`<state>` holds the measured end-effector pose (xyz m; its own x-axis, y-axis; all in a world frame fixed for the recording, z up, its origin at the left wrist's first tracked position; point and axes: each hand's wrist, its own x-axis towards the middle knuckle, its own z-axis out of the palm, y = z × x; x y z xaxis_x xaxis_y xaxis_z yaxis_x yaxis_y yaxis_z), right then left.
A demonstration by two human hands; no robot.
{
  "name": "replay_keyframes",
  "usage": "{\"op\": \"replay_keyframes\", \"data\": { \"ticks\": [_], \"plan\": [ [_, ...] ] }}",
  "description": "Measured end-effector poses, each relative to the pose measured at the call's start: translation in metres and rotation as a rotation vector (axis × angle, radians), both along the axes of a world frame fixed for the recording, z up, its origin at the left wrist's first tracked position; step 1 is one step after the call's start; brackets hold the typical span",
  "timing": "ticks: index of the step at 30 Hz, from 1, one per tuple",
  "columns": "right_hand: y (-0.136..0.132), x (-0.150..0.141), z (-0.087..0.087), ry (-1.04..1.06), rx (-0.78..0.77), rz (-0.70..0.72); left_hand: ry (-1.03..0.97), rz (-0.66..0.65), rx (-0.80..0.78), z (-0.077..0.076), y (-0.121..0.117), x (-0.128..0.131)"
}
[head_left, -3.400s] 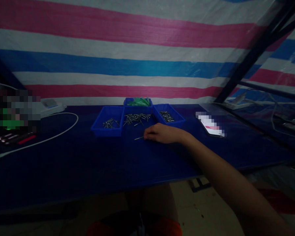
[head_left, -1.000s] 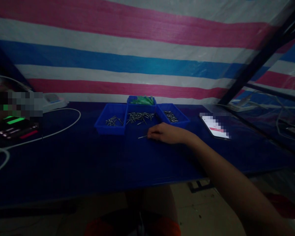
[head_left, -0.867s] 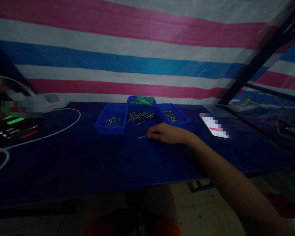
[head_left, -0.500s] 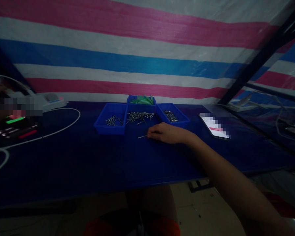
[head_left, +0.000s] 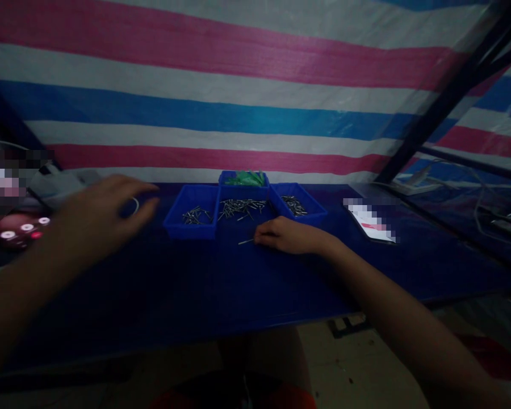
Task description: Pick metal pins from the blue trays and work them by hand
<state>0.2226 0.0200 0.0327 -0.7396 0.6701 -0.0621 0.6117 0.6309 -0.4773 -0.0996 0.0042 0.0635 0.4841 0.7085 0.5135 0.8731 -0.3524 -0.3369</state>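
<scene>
My right hand (head_left: 279, 234) rests low over the blue table, its fingers pinched on a thin metal pin (head_left: 246, 242) that points left. My left hand (head_left: 106, 210), slightly blurred, hovers at the left with thumb and fingers apart and nothing between them. Beyond my right hand lies a loose pile of similar metal pins (head_left: 241, 207). On either side of the pile stand a left blue bin (head_left: 191, 232) and a right blue bin (head_left: 313, 216), each with several pins inside. A third blue bin (head_left: 243, 184) behind the pile holds green plastic bags (head_left: 249, 178).
A phone with a lit screen (head_left: 372, 221) lies to the right on the table (head_left: 187, 295). At the left are a pink device with lights (head_left: 21, 230) and a white cable, partly behind my left hand. A striped sheet (head_left: 238, 85) hangs behind, with a metal frame (head_left: 426, 130) at the right.
My left hand has come from the far left edge toward the left bin, open. The right hand still holds the pin in about the same place. The view has shifted slightly.
</scene>
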Motion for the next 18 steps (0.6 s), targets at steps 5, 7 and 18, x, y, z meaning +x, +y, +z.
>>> {"op": "replay_keyframes", "data": {
  "ticks": [5,7,18],
  "plan": [
    [-0.001,-0.003,0.001,0.017,0.07,0.001,0.045,-0.239,-0.39,-0.045,-0.018,0.093],
    [-0.002,-0.004,0.001,0.027,0.093,0.003,0.081,-0.223,-0.424,-0.054,-0.017,0.11],
    [0.006,-0.008,-0.003,0.016,0.037,0.103,-0.019,-0.341,-0.472,-0.063,0.0,0.111]
  ]
}}
